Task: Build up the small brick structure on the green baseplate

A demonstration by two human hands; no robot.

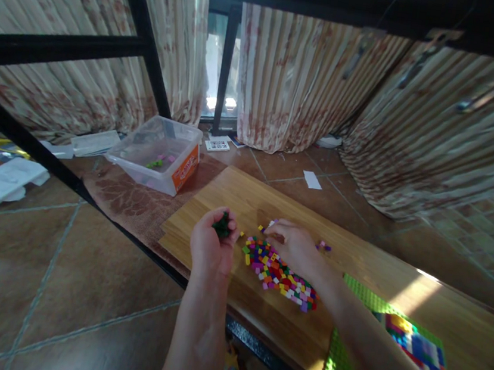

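Observation:
My left hand (213, 242) is turned palm up, its fingers curled around a small bunch of dark green toy bricks (222, 226). Just to its right, a heap of small multicoloured toy bricks (278, 275) lies spread on the wooden table (237, 190). My right hand (292, 243) reaches over the far edge of that heap, thumb and fingertips brought together low over the table. A few loose bricks, one of them yellow (261, 228), lie by those fingertips. Whatever is between them is too small to make out.
A green baseplate (353, 294) with a colourful brick build (419, 344) lies on the right, partly under my right forearm. A clear plastic bin (140, 176) holding some bricks stands at the back left. Black metal bars (148, 59) cross the upper left.

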